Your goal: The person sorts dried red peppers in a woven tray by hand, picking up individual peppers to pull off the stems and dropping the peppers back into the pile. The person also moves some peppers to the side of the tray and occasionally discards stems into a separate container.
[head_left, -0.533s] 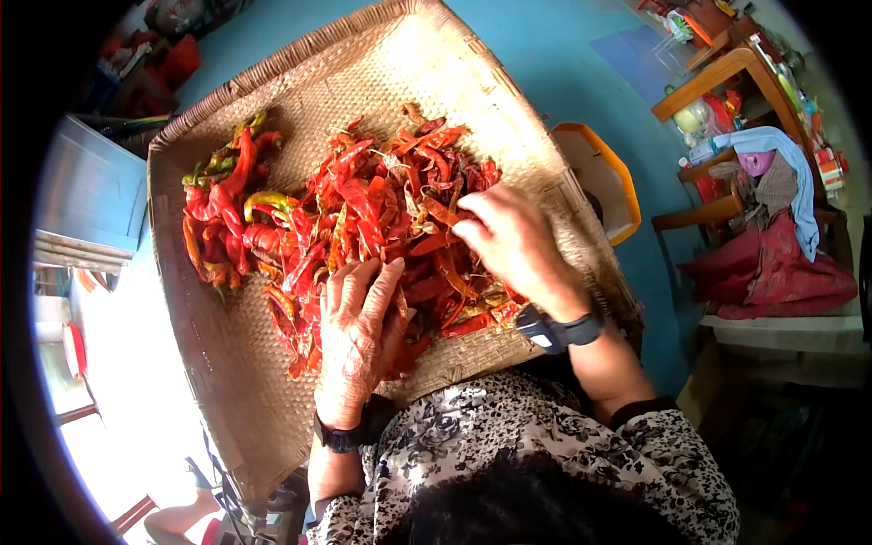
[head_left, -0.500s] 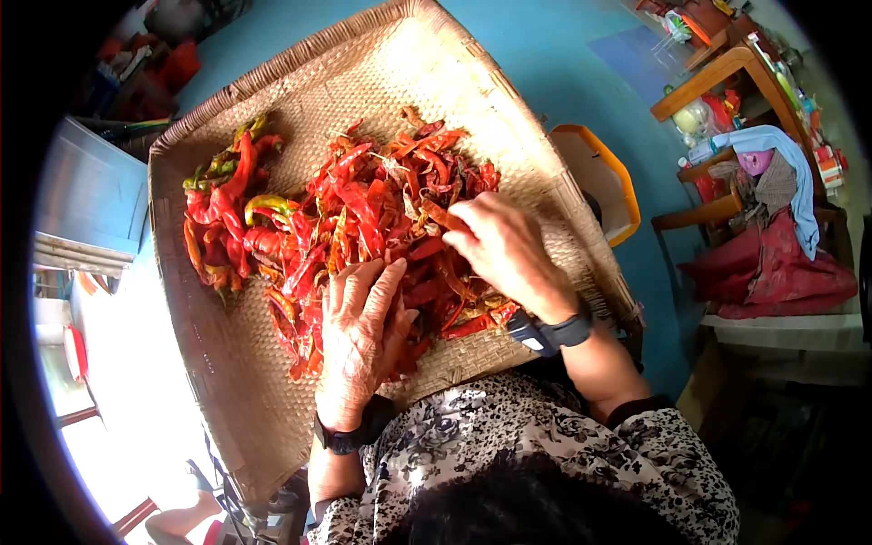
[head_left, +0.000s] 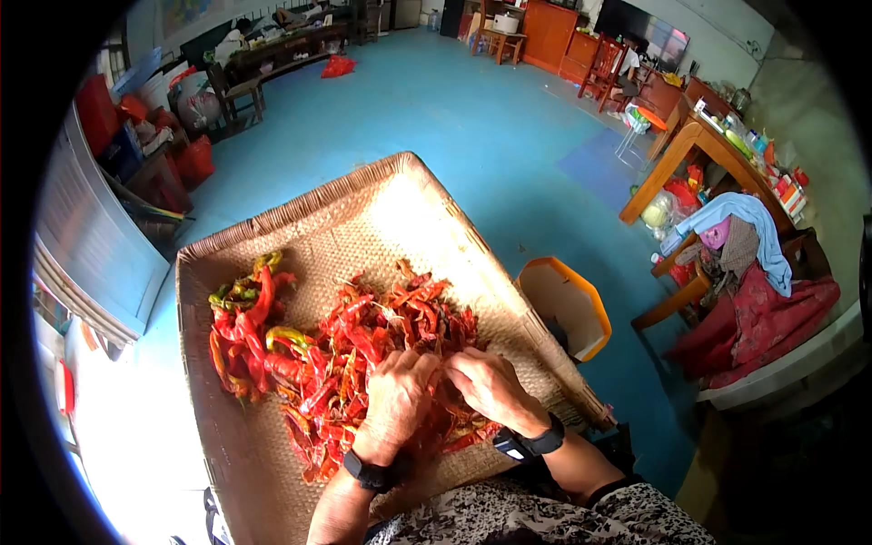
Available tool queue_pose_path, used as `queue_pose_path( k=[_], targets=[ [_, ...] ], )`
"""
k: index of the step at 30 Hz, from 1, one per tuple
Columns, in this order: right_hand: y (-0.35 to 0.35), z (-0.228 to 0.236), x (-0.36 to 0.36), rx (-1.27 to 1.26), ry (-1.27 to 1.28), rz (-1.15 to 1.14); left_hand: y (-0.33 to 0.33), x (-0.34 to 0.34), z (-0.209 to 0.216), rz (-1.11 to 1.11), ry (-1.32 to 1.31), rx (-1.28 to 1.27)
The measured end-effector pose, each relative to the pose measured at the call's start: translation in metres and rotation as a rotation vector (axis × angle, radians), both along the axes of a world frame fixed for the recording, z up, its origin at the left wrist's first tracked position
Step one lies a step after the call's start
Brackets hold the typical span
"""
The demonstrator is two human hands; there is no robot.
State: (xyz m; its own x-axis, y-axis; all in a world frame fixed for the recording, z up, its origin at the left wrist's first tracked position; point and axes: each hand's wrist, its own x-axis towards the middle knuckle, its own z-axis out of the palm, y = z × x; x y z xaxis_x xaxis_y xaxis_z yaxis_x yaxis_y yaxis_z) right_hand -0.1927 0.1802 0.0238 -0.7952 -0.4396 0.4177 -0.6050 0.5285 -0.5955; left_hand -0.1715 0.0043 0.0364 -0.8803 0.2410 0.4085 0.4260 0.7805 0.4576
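Note:
A woven basket tray (head_left: 300,213) holds a heap of red chili peppers (head_left: 336,341), many wrinkled and dried. My left hand (head_left: 398,400) is low over the middle of the heap with its fingers curled closed; what lies in them is hidden. Close beside it, my right hand (head_left: 495,391) has its thumb and fingers pinched together, and the fingertips of both hands nearly meet. The chili pepper seen in the right hand a moment earlier is mostly covered by the fingers now. Some peppers at the tray's left side are partly green (head_left: 238,292).
An orange-rimmed bin (head_left: 595,313) stands on the blue floor just right of the tray. Farther right, a wooden chair is heaped with clothes (head_left: 754,309) near a cluttered table (head_left: 699,136). A grey-blue panel (head_left: 113,245) stands at the left, bags (head_left: 195,163) behind it.
The view has tilted up, showing more of the room. My left hand has lifted from lying spread on the peppers and curled; my right hand has come in close beside it.

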Motion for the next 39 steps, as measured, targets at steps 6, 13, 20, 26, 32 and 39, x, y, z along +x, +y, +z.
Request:
queue_pose_path(
  k=[6, 13, 20, 26, 32, 39],
  targets=[
    [0.035, 0.015, -0.007, -0.238, 0.119, -0.264, -0.01, 0.006, -0.001, 0.09, -0.063, 0.232],
    [0.112, 0.03, -0.049, 0.251, 0.342, -0.619, -0.013, -0.001, 0.002, 0.017, -0.088, 0.341],
    [0.053, 0.023, -0.019, 0.057, 0.17, -0.244, -0.021, 0.013, 0.009, 0.0, -0.129, 0.311],
    [-0.015, 0.01, -0.007, -0.039, -0.007, 0.18, -0.043, 0.028, 0.015, -0.014, -0.286, 0.468],
    [-0.043, 0.012, -0.005, -0.052, -0.078, 0.311, -0.051, 0.034, 0.003, 0.067, -0.326, 0.7],
    [-0.039, 0.011, -0.012, -0.226, -0.212, 0.32, -0.058, 0.042, -0.019, 0.045, -0.308, 1.028]
  ],
)
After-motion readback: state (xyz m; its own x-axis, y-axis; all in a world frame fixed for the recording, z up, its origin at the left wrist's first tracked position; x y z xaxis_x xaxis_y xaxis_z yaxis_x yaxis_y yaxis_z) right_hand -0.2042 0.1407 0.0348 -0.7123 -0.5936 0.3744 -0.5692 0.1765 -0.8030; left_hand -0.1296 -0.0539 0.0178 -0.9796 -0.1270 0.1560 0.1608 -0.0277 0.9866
